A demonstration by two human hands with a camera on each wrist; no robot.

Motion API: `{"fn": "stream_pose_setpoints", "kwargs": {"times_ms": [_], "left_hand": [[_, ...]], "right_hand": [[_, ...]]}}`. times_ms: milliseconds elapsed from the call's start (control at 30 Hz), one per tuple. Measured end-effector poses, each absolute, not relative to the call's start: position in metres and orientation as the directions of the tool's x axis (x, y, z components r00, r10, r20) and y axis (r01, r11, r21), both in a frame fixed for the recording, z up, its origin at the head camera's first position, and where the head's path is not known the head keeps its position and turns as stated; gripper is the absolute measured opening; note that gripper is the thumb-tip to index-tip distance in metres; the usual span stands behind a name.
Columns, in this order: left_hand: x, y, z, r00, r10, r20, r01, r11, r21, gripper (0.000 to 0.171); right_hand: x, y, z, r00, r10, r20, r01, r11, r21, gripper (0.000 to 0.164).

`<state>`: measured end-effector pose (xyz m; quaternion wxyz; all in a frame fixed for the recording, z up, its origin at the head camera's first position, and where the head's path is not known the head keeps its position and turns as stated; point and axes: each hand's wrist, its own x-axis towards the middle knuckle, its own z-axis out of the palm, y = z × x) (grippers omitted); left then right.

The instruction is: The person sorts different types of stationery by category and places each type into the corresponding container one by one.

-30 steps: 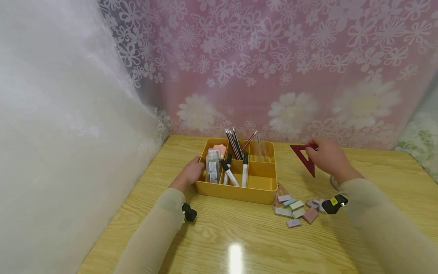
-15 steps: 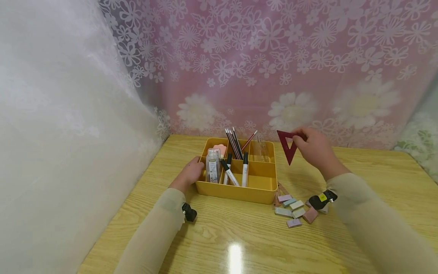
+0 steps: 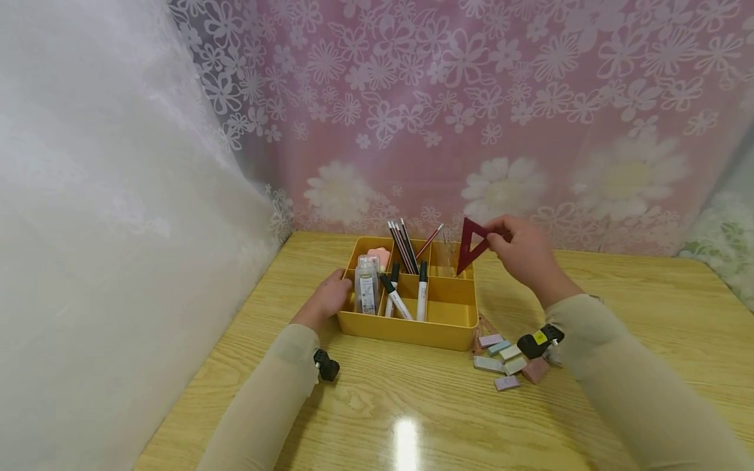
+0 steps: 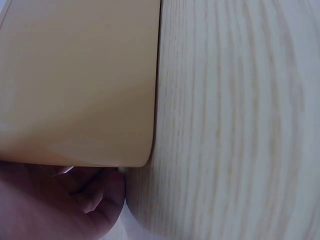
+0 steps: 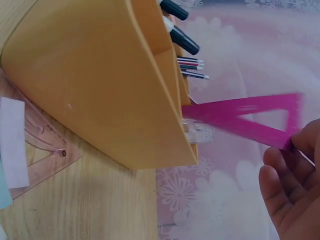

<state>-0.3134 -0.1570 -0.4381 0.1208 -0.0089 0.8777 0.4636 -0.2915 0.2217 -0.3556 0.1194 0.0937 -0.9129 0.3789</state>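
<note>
We pinch the red triangle ruler point(image 3: 466, 242) in our right hand point(image 3: 521, 252); that grip is clamped on one corner of it. The ruler is up over the back right part of the yellow box point(image 3: 406, 331), with a sharp tip pointing down. We cannot tell if the tip is past the rim. Some clear plastic things point(image 3: 449, 256) stand in that back right slot too. Our left hand point(image 3: 331, 293) holds the box by its left side, fingers bent against the wall. Little erasers point(image 3: 510, 353) lie on the desk point(image 3: 353, 418), just by the box's front right corner.

We think this is the step where the ruler gets put in the box. The next move seems to need us to lower the tip gently beside the clear things, not bump them, and then let go.
</note>
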Motion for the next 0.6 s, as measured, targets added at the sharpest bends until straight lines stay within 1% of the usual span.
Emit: {"fn": "stream_pose_setpoints", "kwargs": {"times_ms": [167, 333, 600], "left_hand": [[-0.313, -0.157, -0.438, -0.972, 0.105, -0.209, -0.114, 0.569, 0.814, 0.057], [-0.314, -0.157, -0.439, -0.971, 0.105, -0.216, -0.122, 0.561, 0.819, 0.057], [-0.315, -0.157, -0.439, -0.969, 0.094, -0.228, -0.139, 0.554, 0.821, 0.057]], "right_hand": [[-0.294, 0.221, -0.361, -0.953, -0.115, 0.281, -0.276, 0.714, -0.644, 0.03], [-0.294, 0.225, -0.362, -0.959, -0.124, 0.253, -0.265, 0.705, -0.658, 0.033], [-0.295, 0.248, -0.373, -0.967, -0.105, 0.23, -0.227, 0.76, -0.609, 0.033]]}}
